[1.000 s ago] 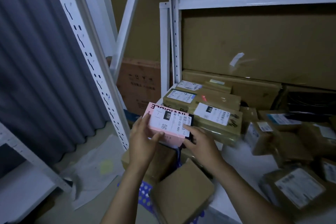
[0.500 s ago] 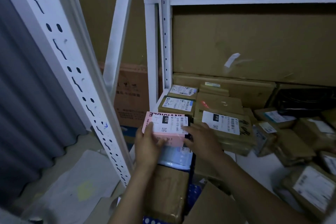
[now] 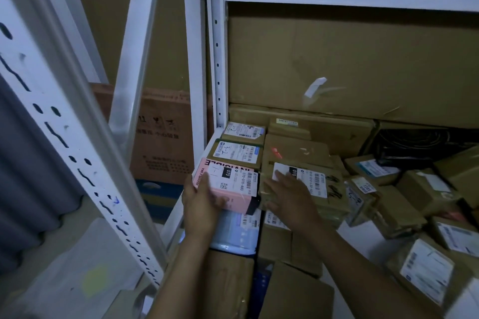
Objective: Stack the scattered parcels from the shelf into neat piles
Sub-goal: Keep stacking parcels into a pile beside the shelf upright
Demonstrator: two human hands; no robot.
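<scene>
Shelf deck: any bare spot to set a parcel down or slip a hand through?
One bare patch: white shelf deck, bordered by the right forearm, the crumpled brown parcel and the white-labelled brown parcel at front right. Crowded: left rear corner, where the pink cardboard box lies close beside labelled brown cardboard boxes; the right side is a jumbled heap.

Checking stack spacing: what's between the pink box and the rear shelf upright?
Head view: two brown labelled parcels in a row, the nearer parcel right behind the pink box, the farther parcel by the rear upright.
</scene>
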